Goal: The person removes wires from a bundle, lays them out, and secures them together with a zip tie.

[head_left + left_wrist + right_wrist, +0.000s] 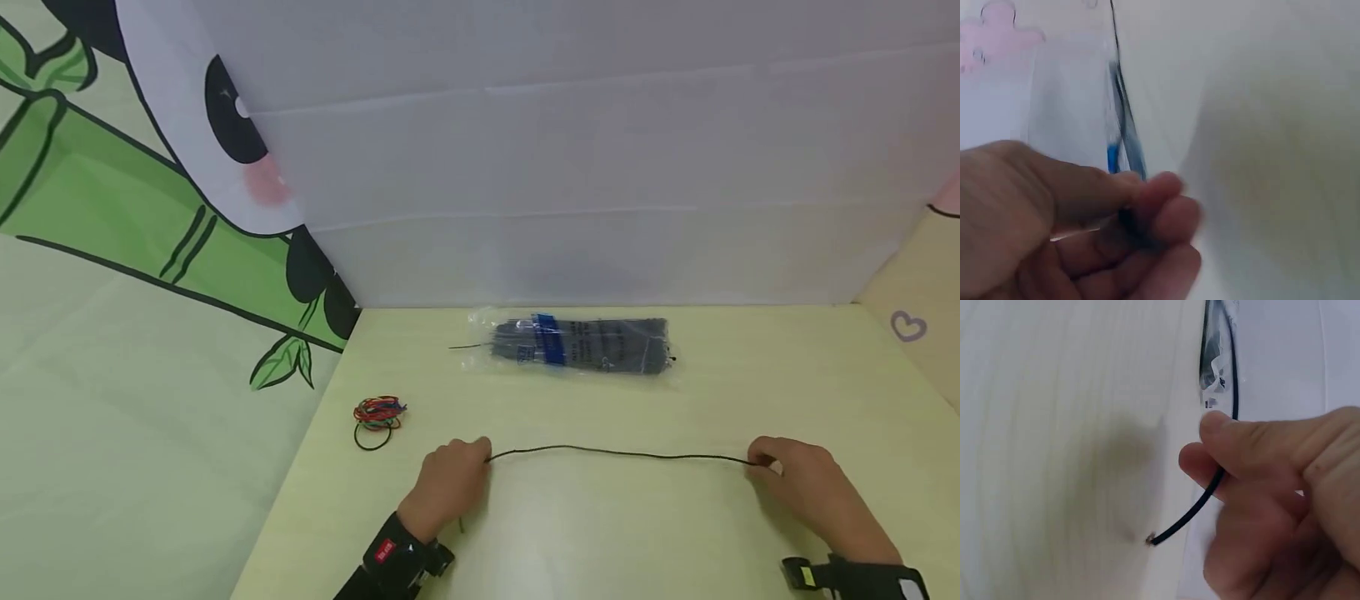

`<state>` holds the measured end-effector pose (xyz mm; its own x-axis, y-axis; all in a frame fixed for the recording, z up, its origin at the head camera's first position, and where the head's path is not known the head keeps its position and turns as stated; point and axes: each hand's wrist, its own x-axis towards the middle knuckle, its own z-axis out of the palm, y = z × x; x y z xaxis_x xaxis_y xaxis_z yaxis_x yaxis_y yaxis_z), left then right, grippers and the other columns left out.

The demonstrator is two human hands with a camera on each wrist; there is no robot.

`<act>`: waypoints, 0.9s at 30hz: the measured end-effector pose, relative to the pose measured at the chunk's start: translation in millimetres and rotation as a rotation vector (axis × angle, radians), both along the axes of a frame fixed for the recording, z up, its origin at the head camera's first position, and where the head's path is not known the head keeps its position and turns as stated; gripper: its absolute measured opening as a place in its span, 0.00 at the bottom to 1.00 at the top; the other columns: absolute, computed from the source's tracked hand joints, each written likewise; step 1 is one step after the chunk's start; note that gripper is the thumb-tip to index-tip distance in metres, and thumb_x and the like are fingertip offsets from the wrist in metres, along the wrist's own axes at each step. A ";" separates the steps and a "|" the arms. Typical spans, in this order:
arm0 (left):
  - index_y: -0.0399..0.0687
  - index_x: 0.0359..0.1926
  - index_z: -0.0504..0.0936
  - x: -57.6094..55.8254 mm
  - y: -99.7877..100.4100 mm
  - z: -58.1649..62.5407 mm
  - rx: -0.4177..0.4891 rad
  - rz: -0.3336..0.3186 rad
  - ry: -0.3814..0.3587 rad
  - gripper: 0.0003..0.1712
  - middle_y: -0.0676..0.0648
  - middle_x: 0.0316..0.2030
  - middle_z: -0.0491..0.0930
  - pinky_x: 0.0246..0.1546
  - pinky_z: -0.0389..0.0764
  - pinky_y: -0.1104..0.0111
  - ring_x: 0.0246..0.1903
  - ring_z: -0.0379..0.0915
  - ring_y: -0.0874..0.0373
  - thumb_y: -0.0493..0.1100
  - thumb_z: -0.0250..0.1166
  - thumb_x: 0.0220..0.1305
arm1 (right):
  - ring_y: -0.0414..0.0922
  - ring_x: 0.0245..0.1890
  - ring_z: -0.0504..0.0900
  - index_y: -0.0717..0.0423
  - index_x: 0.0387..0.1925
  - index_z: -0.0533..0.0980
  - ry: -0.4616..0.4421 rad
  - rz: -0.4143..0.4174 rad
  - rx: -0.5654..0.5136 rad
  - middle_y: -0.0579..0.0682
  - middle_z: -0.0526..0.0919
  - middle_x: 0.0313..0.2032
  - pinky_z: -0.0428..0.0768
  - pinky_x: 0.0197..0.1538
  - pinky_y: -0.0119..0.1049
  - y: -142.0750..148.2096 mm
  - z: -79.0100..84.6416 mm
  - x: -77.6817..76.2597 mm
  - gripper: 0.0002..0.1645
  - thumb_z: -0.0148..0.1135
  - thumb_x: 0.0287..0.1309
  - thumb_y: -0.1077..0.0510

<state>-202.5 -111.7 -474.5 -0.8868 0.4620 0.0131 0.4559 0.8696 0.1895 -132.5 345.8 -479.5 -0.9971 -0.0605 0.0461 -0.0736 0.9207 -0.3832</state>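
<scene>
A thin black wire stretches between the two hands, bowed slightly upward. My left hand pinches it near its left end, and a short tail hangs below that hand. In the left wrist view, the thumb and fingers of the left hand are curled together around the wire. At the other side, my right hand pinches the wire between thumb and index finger. The right wrist view shows the wire's free end poking out past the right hand, with a brownish tip.
A clear plastic bag of dark, thin strands with a blue band lies toward the table's back. A coiled bundle of coloured wires with a black loop rests at the left. A printed cloth forms the back wall behind the table.
</scene>
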 end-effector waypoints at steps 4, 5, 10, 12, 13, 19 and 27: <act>0.50 0.36 0.86 -22.8 -29.5 1.2 0.199 -0.069 -0.048 0.06 0.54 0.29 0.84 0.27 0.75 0.71 0.27 0.77 0.65 0.39 0.63 0.66 | 0.35 0.23 0.67 0.44 0.29 0.77 -0.046 -0.049 -0.006 0.42 0.80 0.25 0.63 0.27 0.32 5.1 3.8 0.4 0.08 0.67 0.56 0.61; 0.50 0.36 0.87 -27.3 -37.1 1.1 0.221 -0.095 -0.068 0.07 0.55 0.29 0.84 0.29 0.75 0.72 0.27 0.75 0.66 0.37 0.62 0.66 | 0.36 0.23 0.67 0.44 0.28 0.77 -0.064 -0.059 -0.004 0.42 0.79 0.24 0.63 0.27 0.31 6.5 4.7 0.2 0.08 0.67 0.56 0.61; 0.49 0.37 0.87 -38.5 -63.1 -0.2 0.252 -0.164 -0.132 0.09 0.55 0.27 0.82 0.29 0.74 0.74 0.26 0.71 0.67 0.34 0.62 0.65 | 0.37 0.25 0.69 0.45 0.26 0.80 -0.030 -0.051 0.022 0.43 0.83 0.27 0.66 0.28 0.32 13.2 6.2 -1.9 0.09 0.70 0.51 0.63; 0.48 0.39 0.88 -39.9 -66.3 -1.3 0.243 -0.200 -0.127 0.09 0.55 0.31 0.86 0.33 0.78 0.73 0.30 0.78 0.67 0.34 0.63 0.65 | 0.36 0.26 0.71 0.46 0.26 0.81 -0.013 -0.038 0.030 0.43 0.84 0.27 0.68 0.28 0.32 15.1 6.1 -2.5 0.09 0.70 0.50 0.64; 0.48 0.40 0.88 -40.4 -66.9 -2.4 0.220 -0.226 -0.106 0.09 0.55 0.33 0.87 0.36 0.80 0.72 0.33 0.80 0.66 0.34 0.64 0.64 | 0.37 0.26 0.72 0.47 0.27 0.81 -0.007 -0.032 0.034 0.44 0.84 0.28 0.69 0.29 0.33 15.5 6.1 -3.5 0.09 0.70 0.50 0.65; 0.52 0.38 0.90 -44.2 -61.6 -5.7 0.009 -0.294 0.075 0.11 0.55 0.34 0.87 0.38 0.81 0.72 0.35 0.81 0.66 0.33 0.67 0.59 | 0.42 0.29 0.78 0.51 0.27 0.83 -0.021 -0.025 0.041 0.48 0.86 0.29 0.74 0.30 0.37 17.9 1.5 -8.2 0.07 0.69 0.49 0.67; 0.55 0.34 0.90 -47.3 -51.4 -8.1 -0.108 -0.295 0.208 0.18 0.54 0.26 0.77 0.27 0.71 0.77 0.27 0.69 0.67 0.26 0.69 0.51 | 0.46 0.30 0.79 0.56 0.28 0.83 -0.133 -0.049 0.062 0.51 0.86 0.31 0.77 0.32 0.44 24.9 1.8 -10.8 0.02 0.67 0.52 0.65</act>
<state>-249.8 -163.2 -482.6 -0.6990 0.7057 0.1163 0.7088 0.7052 -0.0188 -143.3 370.7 -477.7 -0.9960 -0.0108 -0.0885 0.0191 0.9440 -0.3293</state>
